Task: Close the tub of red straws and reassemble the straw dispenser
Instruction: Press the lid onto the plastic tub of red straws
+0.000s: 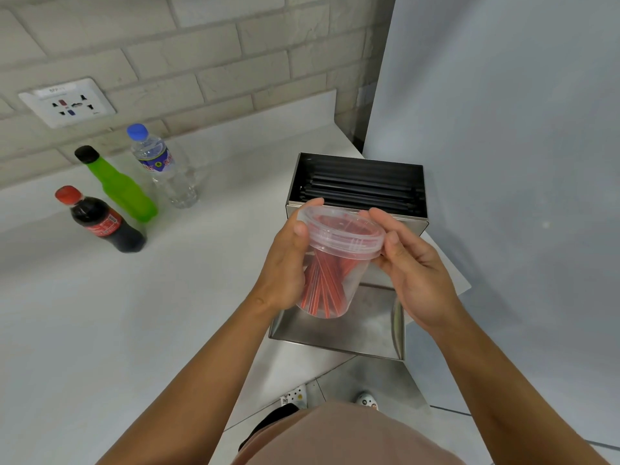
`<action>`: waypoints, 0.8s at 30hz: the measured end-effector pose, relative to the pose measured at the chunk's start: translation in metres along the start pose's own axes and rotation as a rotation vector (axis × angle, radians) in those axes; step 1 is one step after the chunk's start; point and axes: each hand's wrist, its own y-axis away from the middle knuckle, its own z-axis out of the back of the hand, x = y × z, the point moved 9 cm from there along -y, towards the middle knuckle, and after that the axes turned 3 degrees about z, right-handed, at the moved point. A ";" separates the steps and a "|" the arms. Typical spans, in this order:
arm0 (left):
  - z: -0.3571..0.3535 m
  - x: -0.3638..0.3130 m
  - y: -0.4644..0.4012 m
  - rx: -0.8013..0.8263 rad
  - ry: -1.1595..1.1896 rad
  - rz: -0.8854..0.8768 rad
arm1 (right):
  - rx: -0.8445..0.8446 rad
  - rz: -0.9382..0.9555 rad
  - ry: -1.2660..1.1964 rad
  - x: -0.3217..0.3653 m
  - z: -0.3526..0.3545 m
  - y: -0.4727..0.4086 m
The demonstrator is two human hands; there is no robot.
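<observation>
A clear plastic tub [332, 283] holds several red straws and hangs in the air above the counter. A clear lid [342, 229] rests on its rim. My left hand [285, 263] wraps the tub's left side, thumb on the lid's edge. My right hand [416, 266] grips the lid's right edge with thumb and fingers. Behind the tub stands the open steel straw dispenser [359, 186], filled with black straws. Its steel cover [352, 327] lies on the counter below the tub.
At the left of the white counter [134, 313] stand a cola bottle [100, 219], a green bottle [117, 186] and a water bottle [161, 166]. A wall socket [67, 102] sits on the brick wall. The counter edge runs just right of the dispenser.
</observation>
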 end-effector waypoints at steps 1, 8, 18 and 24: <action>0.000 0.000 0.000 -0.004 -0.014 -0.005 | -0.007 0.008 0.025 0.001 0.000 0.001; -0.002 0.000 -0.001 -0.071 -0.051 -0.031 | -0.040 0.047 0.105 0.002 -0.016 0.007; -0.004 -0.009 0.001 -0.160 -0.067 -0.143 | -0.274 0.207 0.239 0.016 -0.013 0.020; -0.004 -0.006 0.000 -0.152 -0.056 -0.114 | -0.255 0.160 0.166 0.012 -0.009 0.016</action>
